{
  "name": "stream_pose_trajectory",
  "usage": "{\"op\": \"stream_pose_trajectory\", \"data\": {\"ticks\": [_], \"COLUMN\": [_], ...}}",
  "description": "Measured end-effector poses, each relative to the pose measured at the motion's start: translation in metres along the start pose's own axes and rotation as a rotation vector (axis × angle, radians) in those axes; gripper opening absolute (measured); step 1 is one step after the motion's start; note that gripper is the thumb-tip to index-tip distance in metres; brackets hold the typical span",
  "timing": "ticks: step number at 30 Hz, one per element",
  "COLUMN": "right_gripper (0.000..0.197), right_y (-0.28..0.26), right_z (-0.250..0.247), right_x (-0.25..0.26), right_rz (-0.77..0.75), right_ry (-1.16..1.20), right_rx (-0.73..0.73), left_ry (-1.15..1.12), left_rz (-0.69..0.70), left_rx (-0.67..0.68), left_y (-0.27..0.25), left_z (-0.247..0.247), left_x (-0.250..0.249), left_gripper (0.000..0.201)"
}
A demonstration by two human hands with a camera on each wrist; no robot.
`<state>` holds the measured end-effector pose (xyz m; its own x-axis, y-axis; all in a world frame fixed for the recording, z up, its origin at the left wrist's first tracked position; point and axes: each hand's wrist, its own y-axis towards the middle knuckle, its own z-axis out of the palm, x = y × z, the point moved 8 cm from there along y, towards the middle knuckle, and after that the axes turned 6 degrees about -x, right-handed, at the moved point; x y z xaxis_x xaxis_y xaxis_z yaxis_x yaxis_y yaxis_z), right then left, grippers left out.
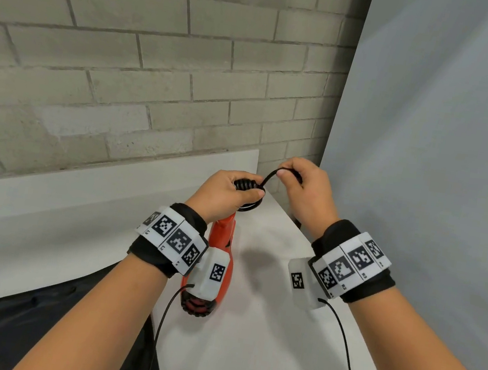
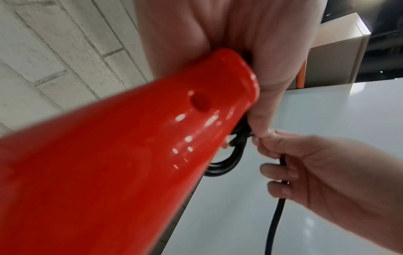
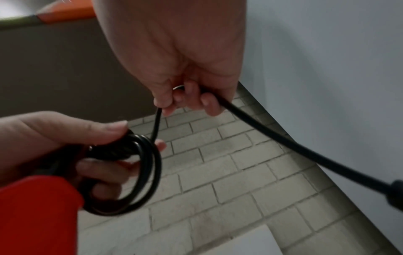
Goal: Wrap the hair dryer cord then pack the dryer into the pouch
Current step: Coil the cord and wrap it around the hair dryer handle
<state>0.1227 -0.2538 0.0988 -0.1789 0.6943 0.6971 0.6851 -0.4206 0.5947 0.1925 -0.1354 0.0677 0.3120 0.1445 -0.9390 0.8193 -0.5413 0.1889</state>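
A red hair dryer point(image 1: 221, 244) hangs nozzle-down over the white table point(image 1: 244, 343), held by its handle end in my left hand point(image 1: 228, 193). The same hand's thumb presses black cord coils point(image 1: 247, 185) against the handle end. In the left wrist view the red handle point(image 2: 130, 155) fills the frame, with cord loops point(image 2: 226, 163) below it. My right hand point(image 1: 302, 187) pinches the loose black cord point(image 3: 250, 120) just right of the coils and holds it taut. The coils point(image 3: 144, 172) hang in a ring under my left hand point(image 3: 54, 138). A black pouch point(image 1: 25, 326) lies at lower left.
A grey brick wall point(image 1: 129, 56) stands behind the table and a pale panel point(image 1: 431, 149) closes the right side. Thin black sensor cables point(image 1: 343, 358) trail from both wristbands over the table. A pale box with an orange edge point(image 2: 338, 51) shows in the left wrist view.
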Motion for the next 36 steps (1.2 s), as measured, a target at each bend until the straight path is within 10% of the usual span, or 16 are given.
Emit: {"op": "stream_pose_trajectory", "data": {"ticks": [8,25,36], "right_gripper": [0.012,0.013,0.034], "right_y": [-0.002,-0.043,0.015], "right_z": [-0.005,0.049,-0.020], "right_x": [0.001,-0.126,-0.049], "right_rz": [0.026,0.267,0.070], "right_ry": [0.118,-0.156,0.482], "right_rx": [0.052,0.648,0.134], "left_ry": [-0.053,-0.259,-0.311], "left_rz": [0.050,-0.002,0.031], "left_rx": [-0.119,-0.253,-0.328], "left_y": [0.000,0.003,0.013], "left_z": [0.001,-0.003,-0.004], "left_x": [0.001,0.005,0.004], "left_gripper": [0.018,0.011,0.021]}}
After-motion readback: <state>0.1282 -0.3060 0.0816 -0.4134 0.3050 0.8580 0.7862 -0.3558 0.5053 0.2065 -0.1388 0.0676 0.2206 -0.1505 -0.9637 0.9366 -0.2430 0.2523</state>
